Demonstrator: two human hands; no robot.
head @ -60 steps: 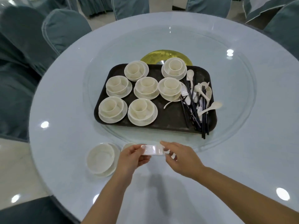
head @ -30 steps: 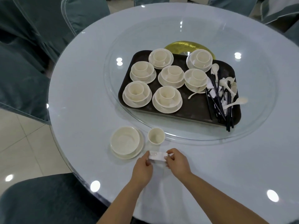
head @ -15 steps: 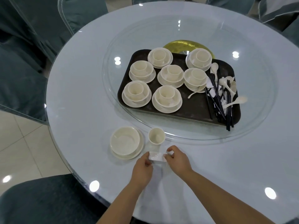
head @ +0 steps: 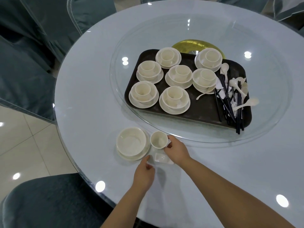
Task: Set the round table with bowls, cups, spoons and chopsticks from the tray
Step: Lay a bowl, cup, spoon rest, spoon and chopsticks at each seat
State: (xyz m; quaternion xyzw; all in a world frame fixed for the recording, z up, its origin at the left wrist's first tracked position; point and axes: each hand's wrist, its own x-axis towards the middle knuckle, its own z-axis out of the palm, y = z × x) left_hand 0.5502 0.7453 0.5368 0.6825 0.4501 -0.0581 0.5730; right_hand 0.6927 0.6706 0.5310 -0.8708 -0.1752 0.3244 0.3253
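Note:
On the near table edge stand a cream bowl on a saucer (head: 131, 143) and a small cream cup (head: 158, 139). My right hand (head: 176, 149) curls its fingers round the cup's right side. A small white rectangular rest (head: 162, 158) lies flat on the table just below the cup. My left hand (head: 144, 173) touches the rest's left end with its fingertips. The dark tray (head: 204, 111) on the glass turntable carries several bowl-and-cup sets (head: 174, 98), white spoons (head: 236, 83) and black chopsticks (head: 228, 102).
The glass turntable (head: 263, 129) covers the table's middle, with a gold base (head: 189, 45) behind the tray. Blue-grey covered chairs (head: 49, 203) stand at the near left and around the far rim. Tiled floor shows at the left.
Both hands held the white rest before; now it lies on the table. My right hand has moved up to the cup, and my left hand stays at the rest's left end.

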